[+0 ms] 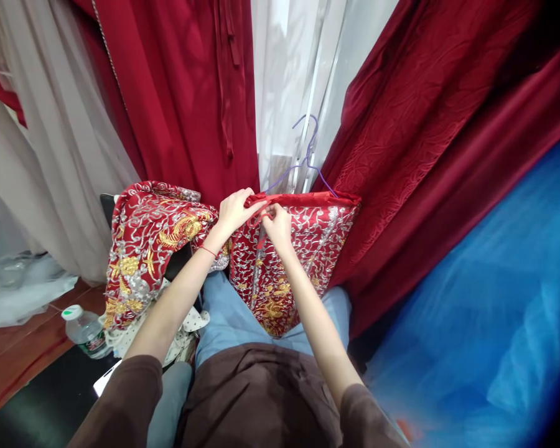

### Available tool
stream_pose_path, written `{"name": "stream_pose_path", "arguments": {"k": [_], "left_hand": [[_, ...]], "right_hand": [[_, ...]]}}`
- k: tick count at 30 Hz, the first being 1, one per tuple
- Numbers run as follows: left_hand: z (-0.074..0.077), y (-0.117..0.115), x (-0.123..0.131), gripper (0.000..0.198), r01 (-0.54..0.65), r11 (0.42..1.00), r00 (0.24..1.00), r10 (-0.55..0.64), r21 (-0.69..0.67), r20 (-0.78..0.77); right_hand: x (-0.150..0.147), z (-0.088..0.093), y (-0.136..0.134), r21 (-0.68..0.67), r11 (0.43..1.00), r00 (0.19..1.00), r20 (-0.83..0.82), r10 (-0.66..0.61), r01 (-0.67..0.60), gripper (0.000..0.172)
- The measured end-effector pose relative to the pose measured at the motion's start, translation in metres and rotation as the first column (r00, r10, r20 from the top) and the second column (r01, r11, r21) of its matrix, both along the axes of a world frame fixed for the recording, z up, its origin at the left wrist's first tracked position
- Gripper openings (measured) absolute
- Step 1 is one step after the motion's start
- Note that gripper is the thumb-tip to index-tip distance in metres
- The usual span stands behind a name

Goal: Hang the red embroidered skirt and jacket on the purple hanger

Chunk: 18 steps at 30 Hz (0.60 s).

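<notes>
A red embroidered skirt (317, 233) with silver and gold stitching lies across my lap, its plain red waistband (308, 200) along the top. My left hand (236, 210) is closed on the left part of the waistband, thumb stretched toward the middle. Close beside it, my right hand (278, 228) pinches a narrow red strip at the waistband; the exact grip is partly hidden by the fingers. A thin purple hanger (307, 162) sticks up behind the waistband, hook at the top. To the left, a matching embroidered garment (137, 242) hangs over something black.
Dark red garments hang at left (182, 81) and right (415, 137), with a white curtain (284, 74) between. A blue bag-like sheet (504, 298) fills the right side. On the left stand a water bottle (86, 333) and a black seat (42, 395).
</notes>
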<state>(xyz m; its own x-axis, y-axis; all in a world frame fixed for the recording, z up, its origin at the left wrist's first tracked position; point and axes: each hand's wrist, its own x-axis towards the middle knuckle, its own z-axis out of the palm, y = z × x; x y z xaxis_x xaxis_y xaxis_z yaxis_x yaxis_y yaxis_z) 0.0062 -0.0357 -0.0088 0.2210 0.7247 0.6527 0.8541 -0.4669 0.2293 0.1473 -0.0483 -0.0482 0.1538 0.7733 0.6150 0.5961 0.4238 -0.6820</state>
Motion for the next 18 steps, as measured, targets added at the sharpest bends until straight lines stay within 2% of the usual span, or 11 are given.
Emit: {"name": "stream_pose_path", "arguments": {"k": [2,6,9,13,16,18], "left_hand": [[0.002,-0.004,0.005,0.047,-0.069,0.998,0.997,0.068,-0.007,-0.021],[0.003,-0.004,0.014,0.057,-0.146,0.989,0.987,0.145,-0.01,-0.067],[0.002,-0.001,0.019,0.049,-0.18,0.984,0.981,0.179,-0.005,-0.077],[0.0,0.002,0.021,0.039,-0.175,0.985,0.979,0.172,-0.014,-0.109],[-0.002,0.004,0.02,0.038,-0.186,0.983,0.976,0.185,0.003,-0.112],[-0.004,0.006,0.02,0.039,-0.189,0.982,0.977,0.191,0.021,-0.099]], "right_hand": [[-0.006,-0.002,0.002,0.025,0.999,0.996,-0.083,-0.02,0.022,0.01],[-0.003,-0.004,0.003,0.017,0.999,0.992,-0.124,-0.03,0.033,0.01],[-0.001,-0.003,0.006,-0.035,0.998,0.973,-0.225,0.049,-0.058,0.007],[0.0,-0.005,0.007,-0.093,0.979,0.921,-0.365,0.138,-0.183,0.018],[0.001,-0.019,-0.002,-0.143,0.976,0.942,-0.317,0.113,-0.165,0.018],[0.0,-0.036,-0.013,-0.154,0.984,0.977,-0.206,0.059,-0.092,0.015]]}}
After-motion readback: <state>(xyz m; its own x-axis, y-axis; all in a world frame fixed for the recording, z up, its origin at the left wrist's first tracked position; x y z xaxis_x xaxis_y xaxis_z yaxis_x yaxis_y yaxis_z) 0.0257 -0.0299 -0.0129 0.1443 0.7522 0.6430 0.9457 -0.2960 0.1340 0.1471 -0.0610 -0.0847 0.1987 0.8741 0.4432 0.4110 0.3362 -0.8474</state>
